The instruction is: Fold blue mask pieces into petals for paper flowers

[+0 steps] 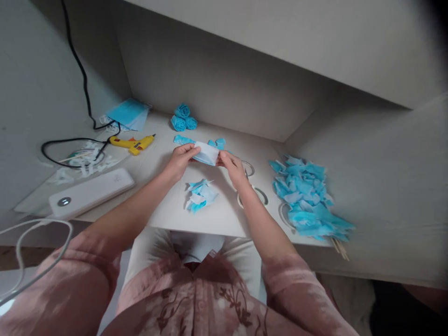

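We are holding a white-and-blue piece (207, 153) taut above the tabletop (229, 221). Our left hand (179, 161) is pinching its left end, thumb on top, and our right hand (233, 168) is gripping its right end, so both hands are clamping it between them. Just beyond, blue scraps (184, 139) are lying on the tabletop. Nearer us, a small pile (200, 196) of blue and white cuttings is sitting between our forearms. A pale ring (241, 201) is lying partly under our right forearm. Farther back, three blue rosettes (181, 118) are clustering together. On the left, a yellow glue gun (135, 144) is resting near a black cord (84, 79), with blue masks (129, 113) lying behind it and a power bank (93, 190) in front. On the far right, a blue heap (304, 196) is spreading, thin sticks (341, 249) poking out at its near end.
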Tool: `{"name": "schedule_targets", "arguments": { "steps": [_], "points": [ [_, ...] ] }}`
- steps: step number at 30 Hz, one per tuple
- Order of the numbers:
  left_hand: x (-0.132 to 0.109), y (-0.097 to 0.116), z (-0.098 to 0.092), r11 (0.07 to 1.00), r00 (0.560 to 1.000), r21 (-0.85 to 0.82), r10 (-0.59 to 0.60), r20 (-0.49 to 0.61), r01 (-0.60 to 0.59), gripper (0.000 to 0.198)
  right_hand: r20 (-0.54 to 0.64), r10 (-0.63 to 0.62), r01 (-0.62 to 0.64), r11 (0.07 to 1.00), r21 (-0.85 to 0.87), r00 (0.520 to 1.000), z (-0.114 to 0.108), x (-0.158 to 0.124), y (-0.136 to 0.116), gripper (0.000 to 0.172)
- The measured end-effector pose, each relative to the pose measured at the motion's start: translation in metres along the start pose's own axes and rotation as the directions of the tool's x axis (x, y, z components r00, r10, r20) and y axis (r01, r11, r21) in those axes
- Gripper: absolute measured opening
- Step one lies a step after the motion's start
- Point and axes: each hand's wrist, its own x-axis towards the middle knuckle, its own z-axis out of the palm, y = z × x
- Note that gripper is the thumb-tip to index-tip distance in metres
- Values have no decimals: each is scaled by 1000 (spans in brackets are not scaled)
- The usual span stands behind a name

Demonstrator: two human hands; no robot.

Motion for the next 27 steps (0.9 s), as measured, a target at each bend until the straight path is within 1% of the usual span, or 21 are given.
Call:
{"name": "schedule_targets", "arguments": {
  "steps": [3, 8, 12, 14, 18, 20, 23, 27],
  "points": [
    [-4, 0, 3, 1000, 999, 22, 12, 34, -13, 35, 28, 3, -2, 999, -38, 1000, 3, -1, 3, 50],
    [-5, -1, 4, 1000, 999, 27, 6, 45, -8, 37, -18, 21, -22, 997, -79, 1000, 6, 1, 8, 39],
    [-3, 1, 4, 1000, 1000, -13, -18, 17, 19, 46, -30, 31, -32, 999, -20, 999, 6, 3, 6, 31],
    [-3, 3, 4, 999, 997, -18, -43, 57, 44, 52, -53, 61, -59, 998, 36, 997, 6, 3, 3, 33],
    [-4, 6, 0, 998, 969, 9, -68, 238, 68, 60, -102, 134, -119, 982, 144, 986, 5, 4, -3, 36],
    [-4, 5, -2, 998, 954, 28, -59, 294, 54, 68, -102, 146, -127, 977, 173, 984, 5, 3, -4, 37],
    [-4, 3, -3, 998, 949, 57, -45, 312, 29, 74, -70, 125, -111, 978, 177, 990, 5, 3, -4, 38],
    [-4, 4, -2, 997, 958, 51, -62, 281, 50, 70, -47, 106, -96, 978, 184, 993, 5, 3, -3, 40]
  ]
}}
